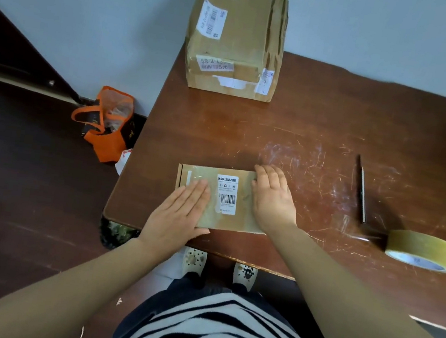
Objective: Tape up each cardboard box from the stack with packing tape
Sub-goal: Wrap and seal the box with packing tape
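Presses 2 hands, fingers straight, onto the small flat brown cardboard box (229,197) near the front-left corner of the scratched brown table (323,120): left hand (181,214) on its left half, right hand (272,198) over its right end. Lies long axis left-right, with the tan packing-tape roll (419,249) well apart toward the right edge, nearer the right hand.

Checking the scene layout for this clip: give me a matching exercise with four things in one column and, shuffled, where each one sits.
Things:
1. small flat box
2. tape roll
3. stack of boxes
4. orange bag

Places:
A. on the floor, left of the table
B. at the far edge of the table
C. under the left hand and right hand, at the near edge
D. on the right of the table, near a dark slender tool

Pairs: 1-C, 2-D, 3-B, 4-A
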`<state>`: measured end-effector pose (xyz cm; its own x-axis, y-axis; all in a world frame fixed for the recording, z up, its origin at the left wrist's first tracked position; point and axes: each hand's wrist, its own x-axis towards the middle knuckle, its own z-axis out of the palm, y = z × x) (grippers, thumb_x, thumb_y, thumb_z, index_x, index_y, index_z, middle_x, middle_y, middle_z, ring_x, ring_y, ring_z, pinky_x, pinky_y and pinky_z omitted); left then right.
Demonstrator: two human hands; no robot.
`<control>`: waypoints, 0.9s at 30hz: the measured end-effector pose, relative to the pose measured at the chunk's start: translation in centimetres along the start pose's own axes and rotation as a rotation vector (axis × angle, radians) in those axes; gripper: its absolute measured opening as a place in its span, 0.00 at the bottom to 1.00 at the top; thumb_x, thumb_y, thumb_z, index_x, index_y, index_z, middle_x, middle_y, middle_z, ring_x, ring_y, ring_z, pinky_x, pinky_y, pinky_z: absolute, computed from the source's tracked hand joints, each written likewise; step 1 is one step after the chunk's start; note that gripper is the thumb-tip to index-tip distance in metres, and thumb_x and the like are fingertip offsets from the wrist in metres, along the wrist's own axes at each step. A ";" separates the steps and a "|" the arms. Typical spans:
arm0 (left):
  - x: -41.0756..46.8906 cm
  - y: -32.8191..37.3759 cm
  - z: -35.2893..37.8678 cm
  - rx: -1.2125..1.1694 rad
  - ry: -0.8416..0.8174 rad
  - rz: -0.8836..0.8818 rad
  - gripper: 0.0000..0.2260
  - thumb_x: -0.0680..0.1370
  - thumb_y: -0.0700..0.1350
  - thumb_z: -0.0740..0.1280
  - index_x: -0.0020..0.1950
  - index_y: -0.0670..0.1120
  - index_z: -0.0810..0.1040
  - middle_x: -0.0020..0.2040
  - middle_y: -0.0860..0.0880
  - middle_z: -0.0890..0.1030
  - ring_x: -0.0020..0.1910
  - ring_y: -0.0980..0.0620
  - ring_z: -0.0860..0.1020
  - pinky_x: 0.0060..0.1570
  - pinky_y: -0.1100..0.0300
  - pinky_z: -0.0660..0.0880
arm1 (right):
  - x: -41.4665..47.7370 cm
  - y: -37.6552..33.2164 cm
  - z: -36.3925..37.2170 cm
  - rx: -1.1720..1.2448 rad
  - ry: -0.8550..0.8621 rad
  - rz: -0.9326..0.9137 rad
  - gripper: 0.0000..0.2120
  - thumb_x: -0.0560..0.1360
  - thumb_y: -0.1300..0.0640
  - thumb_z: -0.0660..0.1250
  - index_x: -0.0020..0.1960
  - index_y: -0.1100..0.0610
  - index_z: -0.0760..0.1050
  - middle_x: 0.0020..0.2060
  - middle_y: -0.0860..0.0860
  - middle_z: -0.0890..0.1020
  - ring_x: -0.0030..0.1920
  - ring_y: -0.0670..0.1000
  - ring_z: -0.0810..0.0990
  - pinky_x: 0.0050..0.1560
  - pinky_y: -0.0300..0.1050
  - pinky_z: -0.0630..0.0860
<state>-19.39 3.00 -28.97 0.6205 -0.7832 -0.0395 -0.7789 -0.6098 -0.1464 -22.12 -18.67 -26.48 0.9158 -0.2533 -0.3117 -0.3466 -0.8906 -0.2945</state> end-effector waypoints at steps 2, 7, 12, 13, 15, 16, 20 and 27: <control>-0.3 -0.4 0.1 -0.003 -0.004 -0.018 0.37 0.76 0.63 0.49 0.74 0.36 0.58 0.73 0.38 0.65 0.73 0.44 0.64 0.74 0.52 0.50 | 0.0 0.0 0.1 0.002 -0.007 0.006 0.23 0.84 0.53 0.44 0.77 0.56 0.52 0.76 0.51 0.56 0.77 0.52 0.47 0.75 0.45 0.43; 0.5 1.5 -0.1 0.009 -0.020 0.039 0.35 0.78 0.60 0.51 0.74 0.35 0.56 0.74 0.37 0.60 0.73 0.43 0.64 0.73 0.50 0.50 | 0.0 0.1 0.2 0.001 0.000 0.010 0.22 0.84 0.53 0.45 0.77 0.55 0.51 0.76 0.51 0.55 0.77 0.51 0.47 0.75 0.45 0.44; -0.1 0.4 -0.6 -0.018 -0.093 -0.037 0.36 0.76 0.62 0.50 0.73 0.35 0.58 0.73 0.37 0.65 0.72 0.43 0.66 0.73 0.51 0.51 | 0.0 0.0 0.2 0.009 -0.002 0.005 0.23 0.84 0.53 0.44 0.77 0.56 0.52 0.76 0.51 0.56 0.77 0.52 0.47 0.75 0.45 0.44; -0.2 0.1 -0.7 -0.030 -0.111 -0.061 0.37 0.76 0.62 0.50 0.73 0.35 0.58 0.73 0.37 0.66 0.72 0.42 0.67 0.73 0.51 0.51 | -0.1 0.0 0.2 0.004 0.000 0.003 0.23 0.84 0.52 0.44 0.77 0.56 0.52 0.76 0.51 0.56 0.77 0.52 0.47 0.75 0.45 0.44; -0.4 0.2 -0.9 -0.053 -0.143 -0.068 0.37 0.76 0.62 0.50 0.73 0.35 0.58 0.72 0.36 0.66 0.71 0.42 0.67 0.73 0.51 0.50 | -0.1 0.0 0.3 -0.002 -0.003 0.002 0.23 0.84 0.52 0.44 0.77 0.56 0.52 0.76 0.52 0.56 0.77 0.52 0.47 0.75 0.45 0.44; -0.4 0.3 -1.0 -0.062 -0.158 -0.063 0.37 0.75 0.62 0.50 0.73 0.34 0.58 0.72 0.36 0.66 0.71 0.41 0.67 0.73 0.51 0.49 | -0.2 -0.1 0.3 0.000 -0.009 0.000 0.23 0.84 0.52 0.44 0.77 0.56 0.52 0.76 0.52 0.56 0.77 0.52 0.47 0.75 0.45 0.44; -0.3 0.2 -1.4 -0.096 -0.193 -0.056 0.37 0.75 0.63 0.49 0.73 0.34 0.58 0.72 0.35 0.65 0.71 0.41 0.68 0.74 0.51 0.48 | -0.1 0.3 -0.5 0.200 -0.019 -0.032 0.22 0.84 0.53 0.46 0.77 0.54 0.53 0.76 0.50 0.56 0.76 0.49 0.47 0.75 0.44 0.45; 3.2 3.2 -3.6 -0.100 -0.160 0.112 0.42 0.75 0.68 0.48 0.75 0.36 0.57 0.75 0.37 0.60 0.75 0.42 0.58 0.72 0.46 0.55 | -2.1 2.1 -2.4 0.551 0.190 0.043 0.21 0.83 0.56 0.50 0.76 0.53 0.58 0.75 0.49 0.60 0.75 0.47 0.53 0.72 0.36 0.49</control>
<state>-20.20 -1.86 -26.04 0.5296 -0.8226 -0.2071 -0.8442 -0.5350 -0.0338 -24.29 -20.94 -24.28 0.9012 -0.3935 -0.1817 -0.3925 -0.5631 -0.7272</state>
